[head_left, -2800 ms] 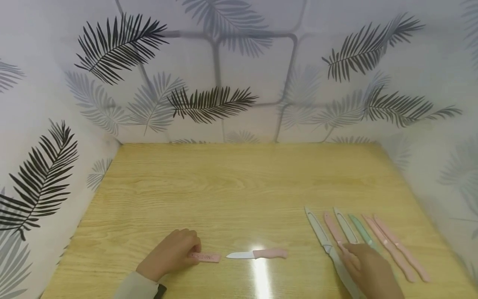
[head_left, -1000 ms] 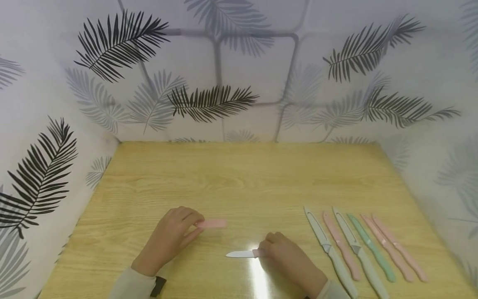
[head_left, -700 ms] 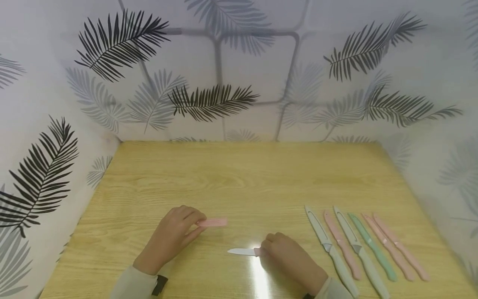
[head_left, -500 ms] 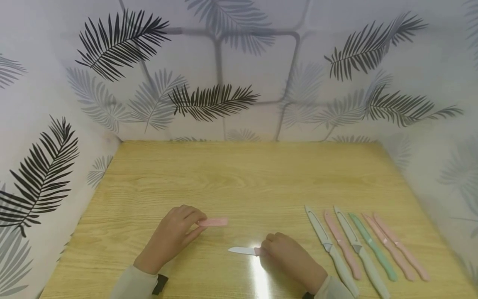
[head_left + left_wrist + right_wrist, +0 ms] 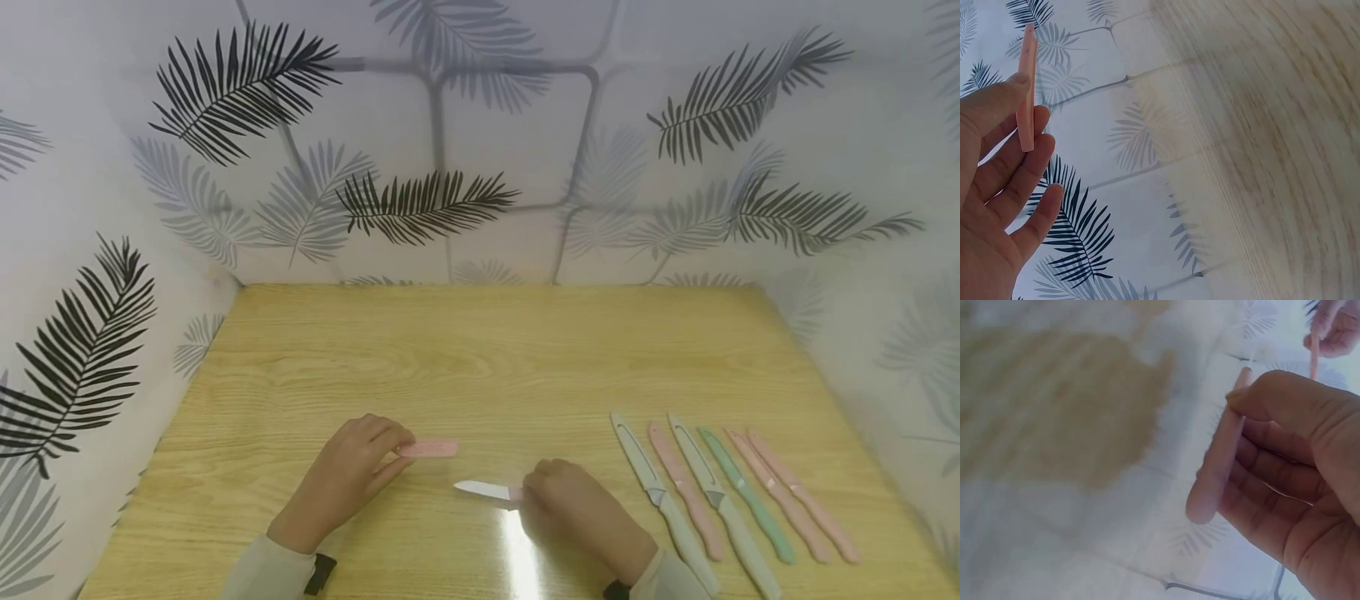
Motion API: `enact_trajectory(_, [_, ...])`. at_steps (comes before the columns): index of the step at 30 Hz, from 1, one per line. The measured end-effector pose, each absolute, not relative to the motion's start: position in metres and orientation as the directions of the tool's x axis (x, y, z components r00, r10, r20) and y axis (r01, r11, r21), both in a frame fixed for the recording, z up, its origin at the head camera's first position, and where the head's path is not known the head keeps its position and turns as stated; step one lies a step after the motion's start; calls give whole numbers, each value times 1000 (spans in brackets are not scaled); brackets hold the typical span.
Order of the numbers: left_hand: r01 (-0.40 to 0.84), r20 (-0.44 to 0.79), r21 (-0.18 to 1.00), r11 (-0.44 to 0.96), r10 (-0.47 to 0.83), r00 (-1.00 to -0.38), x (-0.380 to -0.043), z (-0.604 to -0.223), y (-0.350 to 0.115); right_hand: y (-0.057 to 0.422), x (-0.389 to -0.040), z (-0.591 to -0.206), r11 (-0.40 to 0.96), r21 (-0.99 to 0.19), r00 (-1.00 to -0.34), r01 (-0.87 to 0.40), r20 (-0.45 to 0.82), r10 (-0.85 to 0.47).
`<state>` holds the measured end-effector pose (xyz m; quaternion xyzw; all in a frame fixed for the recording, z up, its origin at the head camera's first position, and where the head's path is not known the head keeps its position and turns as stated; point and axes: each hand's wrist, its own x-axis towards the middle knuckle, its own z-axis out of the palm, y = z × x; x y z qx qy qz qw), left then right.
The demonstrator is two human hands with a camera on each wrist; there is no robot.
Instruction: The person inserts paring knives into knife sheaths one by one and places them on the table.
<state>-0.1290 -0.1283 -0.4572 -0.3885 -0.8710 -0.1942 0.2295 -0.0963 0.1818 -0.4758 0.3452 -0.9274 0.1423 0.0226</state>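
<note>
My left hand [image 5: 341, 479] pinches one end of a flat pink knife sheath [image 5: 433, 448], whose free end points right. In the left wrist view the sheath [image 5: 1027, 94] appears edge-on between thumb and fingertips. To the right and a little nearer, my right hand [image 5: 581, 508] grips a small paring knife [image 5: 482, 489] by its pink handle, its white blade bare and aimed left toward the sheath. Thumb and curled fingers hold that handle [image 5: 1216, 469] in the right wrist view. Blade and sheath are apart, and most of the handle is hidden by the hand in the head view.
Several sheathed knives lie slanted side by side on the wooden table [image 5: 465, 350] at the right: a long pale one [image 5: 660, 508], a pink one [image 5: 686, 496], another pale one, a green one [image 5: 750, 500] and pink ones [image 5: 802, 500]. Leaf-patterned sheeting surrounds the table.
My right hand has left the row of knives, gripped the paring knife from the table and lifted it slightly, tilting its tip. My left hand has raised the sheath and moved it farther out.
</note>
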Motion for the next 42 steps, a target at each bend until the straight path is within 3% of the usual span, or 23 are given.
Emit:
enact_trajectory(7, [775, 555, 170, 609, 591, -585, -127, -458, -127, 182, -101, -470, 716, -240, -753, -655, 280, -595])
enact_trajectory(15, [758, 516, 190, 624, 593, -618, -125, -460, -129, 183, -102, -465, 699, -244, -733, -673, 351, -583])
enact_trajectory(27, [752, 483, 229, 618, 599, -639, -124, -459, -128, 186, -102, -466, 677, -270, -725, -685, 341, -598])
enact_trajectory(42, [756, 463, 216, 618, 617, -637, -127, -453, -118, 184, -104, -458, 677, -202, -696, -708, 362, -619])
